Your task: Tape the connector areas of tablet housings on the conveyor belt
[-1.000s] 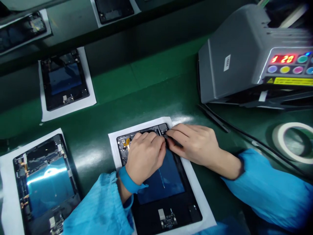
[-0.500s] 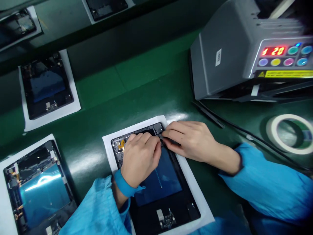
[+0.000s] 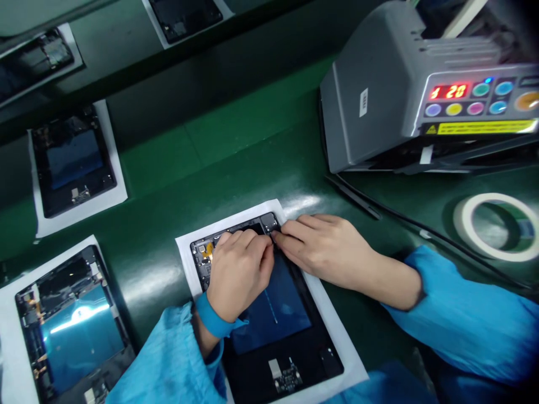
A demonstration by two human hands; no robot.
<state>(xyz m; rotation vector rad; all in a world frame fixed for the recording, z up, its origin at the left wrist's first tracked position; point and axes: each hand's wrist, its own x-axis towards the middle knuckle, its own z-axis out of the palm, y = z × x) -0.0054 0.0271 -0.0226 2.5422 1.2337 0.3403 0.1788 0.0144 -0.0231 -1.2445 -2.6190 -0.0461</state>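
An opened tablet (image 3: 278, 331) with a blue battery panel lies on a white sheet (image 3: 337, 331) in front of me on the green belt. My left hand (image 3: 238, 272) rests over its upper part with fingers curled and pinched at the top edge. My right hand (image 3: 326, 247) comes in from the right, its fingertips pinched against the left hand's near the tablet's top right corner. What the fingers hold between them is too small to make out. Both arms wear blue sleeves.
A grey tape dispenser (image 3: 379, 84) with a red display reading 120 stands at the right rear, a black cable (image 3: 404, 221) running from it. A tape roll (image 3: 499, 224) lies at the right. Other opened tablets on white sheets lie at the lower left (image 3: 71, 331), the left (image 3: 71, 160) and the top.
Both hands stay pinched at the tablet's top edge; the right fingertips have shifted slightly left. The view itself has drifted a little.
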